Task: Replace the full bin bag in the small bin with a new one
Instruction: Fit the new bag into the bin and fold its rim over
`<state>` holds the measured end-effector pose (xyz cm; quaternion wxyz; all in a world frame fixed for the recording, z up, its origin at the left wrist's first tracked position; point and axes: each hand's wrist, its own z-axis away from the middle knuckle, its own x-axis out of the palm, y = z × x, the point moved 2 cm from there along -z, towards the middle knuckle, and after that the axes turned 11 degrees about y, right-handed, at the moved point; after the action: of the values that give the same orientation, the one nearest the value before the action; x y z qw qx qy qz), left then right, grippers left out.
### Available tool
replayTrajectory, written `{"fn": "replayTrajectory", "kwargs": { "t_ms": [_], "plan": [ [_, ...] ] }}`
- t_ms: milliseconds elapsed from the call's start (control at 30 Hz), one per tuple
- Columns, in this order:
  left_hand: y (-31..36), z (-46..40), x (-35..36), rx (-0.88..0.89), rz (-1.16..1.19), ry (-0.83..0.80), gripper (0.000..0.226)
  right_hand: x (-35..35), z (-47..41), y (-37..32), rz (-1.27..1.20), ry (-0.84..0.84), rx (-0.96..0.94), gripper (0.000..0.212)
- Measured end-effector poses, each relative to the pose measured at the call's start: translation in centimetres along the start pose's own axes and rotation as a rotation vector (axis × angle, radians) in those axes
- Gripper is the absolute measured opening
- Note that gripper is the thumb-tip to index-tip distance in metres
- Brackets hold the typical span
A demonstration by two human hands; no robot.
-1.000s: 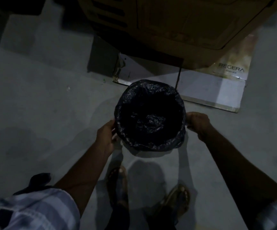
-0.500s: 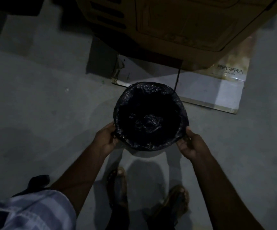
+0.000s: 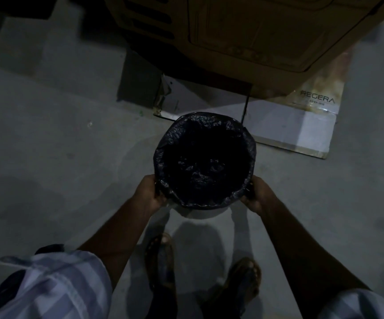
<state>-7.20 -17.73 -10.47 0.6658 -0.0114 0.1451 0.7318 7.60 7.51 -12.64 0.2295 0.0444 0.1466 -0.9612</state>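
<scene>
A small pale bin (image 3: 200, 214) stands on the floor in front of my feet, lined with a black bin bag (image 3: 232, 143) whose edge is folded over the rim. The bag's inside is dark, with crumpled plastic at the bottom. My left hand (image 3: 148, 192) grips the bag's folded edge at the near left of the rim. My right hand (image 3: 258, 195) grips the edge at the near right. Only a sliver of the bin's wall shows below the bag.
A flat cardboard sheet (image 3: 301, 132) lies on the grey floor just behind the bin. A large brown wooden cabinet (image 3: 244, 35) overhangs it at the back. My sandalled feet (image 3: 161, 256) stand close behind the bin. The room is dim.
My right hand has slid from the bin's right side round to the near right rim and now grips the bag edge. The left hand has shifted slightly nearer along the rim.
</scene>
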Motion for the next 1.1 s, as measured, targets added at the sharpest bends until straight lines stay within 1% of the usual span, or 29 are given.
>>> {"fn": "replayTrajectory", "kwargs": {
  "t_ms": [33,67,100,133,167,200,233,267,300,367,400,433,467,567,633,700,767,800,833,867,900,933,967,1033,1067,1100],
  "plan": [
    [0.3,-0.1,-0.1,0.044,-0.044,0.072,0.033,-0.4,-0.2,-0.2,0.068,0.087,-0.089,0.014],
    [0.6,-0.3,-0.3,0.107,-0.066,0.163,0.028,-0.8,-0.5,-0.5,0.110,0.187,-0.193,0.021],
    [1.0,-0.6,-0.5,0.196,-0.075,0.257,0.025,-1.2,-0.5,-0.9,0.129,0.288,-0.309,0.033],
    [1.7,-0.7,-0.8,0.311,-0.076,0.339,0.028,-1.6,-0.5,-1.5,0.147,0.379,-0.438,0.042],
    [2.3,-0.7,-1.0,0.440,-0.100,0.396,0.031,-2.0,-0.5,-2.1,0.168,0.449,-0.570,0.044],
    [2.9,-0.3,-1.1,0.557,-0.112,0.424,0.031,-2.1,-0.2,-2.8,0.186,0.495,-0.685,0.041],
    [3.5,-0.1,-1.0,0.652,-0.109,0.404,0.028,-2.0,-0.2,-3.6,0.180,0.499,-0.768,0.037],
    [4.2,0.1,-0.7,0.710,-0.105,0.343,0.023,-1.6,0.2,-4.6,0.158,0.466,-0.818,0.033],
    [4.8,0.7,-0.3,0.733,-0.103,0.261,0.023,-0.9,0.5,-5.7,0.147,0.392,-0.846,0.030],
    [5.7,1.3,0.8,0.741,-0.168,0.095,0.030,1.0,1.2,-7.7,0.213,0.212,-0.909,0.030],
    [6.1,1.3,1.3,0.730,-0.229,0.041,0.033,1.9,1.8,-8.5,0.255,0.137,-0.924,0.029],
    [6.4,1.2,1.7,0.723,-0.267,0.006,0.032,2.7,2.1,-9.0,0.284,0.065,-0.927,0.025],
    [6.6,1.2,2.0,0.706,-0.282,-0.014,0.028,3.3,2.4,-9.4,0.318,0.028,-0.938,0.022],
    [6.8,1.3,2.7,0.622,-0.213,-0.014,0.020,4.6,3.2,-10.1,0.405,0.004,-1.006,0.020],
    [6.8,1.4,2.8,0.550,-0.144,-0.033,0.020,5.0,2.8,-10.3,0.418,0.027,-0.981,0.016],
    [6.5,1.4,2.9,0.478,-0.068,-0.039,0.020,4.9,1.7,-10.7,0.402,0.083,-0.881,0.012],
    [6.5,1.4,2.7,0.440,-0.031,-0.011,0.016,4.9,1.1,-11.1,0.414,0.067,-0.680,0.008],
    [6.6,1.1,2.5,0.418,-0.020,0.006,0.013,5.0,0.8,-11.1,0.391,0.024,-0.537,0.011],
    [6.6,0.9,2.4,0.388,-0.016,0.013,0.011,5.0,0.4,-11.0,0.345,-0.021,-0.388,0.019],
    [6.7,0.7,2.3,0.355,-0.027,0.014,0.010,5.2,0.4,-11.0,0.321,-0.060,-0.279,0.025],
    [6.8,0.7,2.2,0.338,-0.051,0.022,0.009,5.2,0.1,-11.2,0.333,-0.078,-0.219,0.028],
    [6.8,0.5,2.2,0.362,-0.086,0.040,0.009,5.3,-0.3,-11.4,0.370,-0.078,-0.203,0.031],
    [7.0,0.3,2.2,0.444,-0.131,0.077,0.009,5.4,-0.5,-11.7,0.427,-0.065,-0.218,0.035],
    [8.2,0.0,2.2,0.738,-0.250,0.191,0.017,5.7,-0.3,-12.4,0.503,-0.035,-0.334,0.034],
    [9.0,0.3,2.5,0.881,-0.301,0.217,0.023,6.0,0.4,-12.8,0.521,-0.013,-0.411,0.030],
    [9.9,0.6,3.1,0.992,-0.351,0.198,0.030,6.3,0.8,-13.2,0.529,0.010,-0.474,0.024]
  ]
}}
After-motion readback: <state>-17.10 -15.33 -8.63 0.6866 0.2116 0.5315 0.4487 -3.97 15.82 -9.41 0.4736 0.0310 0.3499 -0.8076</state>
